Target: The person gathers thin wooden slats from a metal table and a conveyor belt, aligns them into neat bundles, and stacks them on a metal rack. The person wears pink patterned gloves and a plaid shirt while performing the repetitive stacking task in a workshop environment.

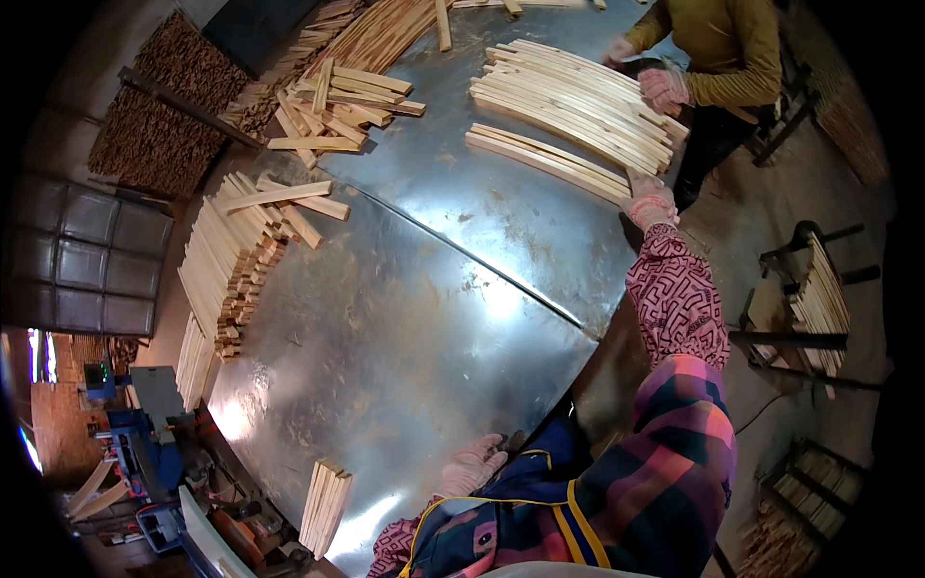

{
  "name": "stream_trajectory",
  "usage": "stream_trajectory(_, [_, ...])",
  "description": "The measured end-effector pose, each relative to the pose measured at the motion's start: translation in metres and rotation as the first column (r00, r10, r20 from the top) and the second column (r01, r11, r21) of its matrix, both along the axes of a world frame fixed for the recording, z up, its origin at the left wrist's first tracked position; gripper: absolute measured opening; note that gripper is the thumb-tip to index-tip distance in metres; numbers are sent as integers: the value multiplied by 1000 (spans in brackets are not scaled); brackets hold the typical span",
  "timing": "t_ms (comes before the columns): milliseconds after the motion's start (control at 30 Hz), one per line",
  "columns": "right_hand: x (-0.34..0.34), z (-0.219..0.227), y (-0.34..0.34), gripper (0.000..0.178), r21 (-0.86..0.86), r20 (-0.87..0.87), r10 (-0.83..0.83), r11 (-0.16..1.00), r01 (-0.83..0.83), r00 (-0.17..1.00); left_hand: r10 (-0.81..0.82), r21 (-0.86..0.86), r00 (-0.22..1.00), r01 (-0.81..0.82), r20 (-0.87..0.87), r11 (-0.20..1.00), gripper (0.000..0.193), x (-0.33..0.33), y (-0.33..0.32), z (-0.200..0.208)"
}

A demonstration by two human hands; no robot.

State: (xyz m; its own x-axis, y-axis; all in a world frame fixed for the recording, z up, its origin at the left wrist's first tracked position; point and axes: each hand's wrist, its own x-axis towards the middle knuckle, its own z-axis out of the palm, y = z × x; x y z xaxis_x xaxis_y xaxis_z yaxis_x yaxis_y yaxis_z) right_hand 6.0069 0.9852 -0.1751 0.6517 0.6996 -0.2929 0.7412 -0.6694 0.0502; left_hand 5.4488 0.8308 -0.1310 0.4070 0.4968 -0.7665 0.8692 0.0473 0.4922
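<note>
My right arm is stretched out over the right side of the metal table (385, 318). My gloved right hand (651, 202) closes on the right ends of a few pale wooden strips (544, 161), which lie side by side, slightly apart from a wider row of strips (568, 96) behind them. Close to my body, my gloved left hand (472, 464) rests at the table's near edge, holding nothing, fingers stretched out to the right. To its left, a small bundle of short wooden strips (326, 508) lies on the table corner.
Across the table a co-worker (723, 58) has a gloved hand (663, 89) on the wide row. Stacked strips (226, 260) line the left edge, with a jumbled pile (337, 111) beyond. Machinery (145, 453) stands lower left; racks with wood (819, 308) stand right. A seam (462, 250) crosses the table.
</note>
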Motion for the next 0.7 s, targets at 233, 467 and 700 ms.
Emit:
stream_trajectory(233, [-45, -15, -8, 49, 92, -265, 177, 983, -158, 948, 55, 141, 986, -78, 156, 987, 45, 64, 32, 2])
stream_trajectory(467, [-305, 39, -74, 57, 339, -559, 556, 830, -443, 615, 315, 623, 830, -554, 460, 552, 50, 67, 26, -28])
stream_trajectory(700, [-447, 64, -110, 71, 467, -426, 904, 207, -860, -14, 633, -169, -547, -813, 548, -557, 60, -73, 22, -8])
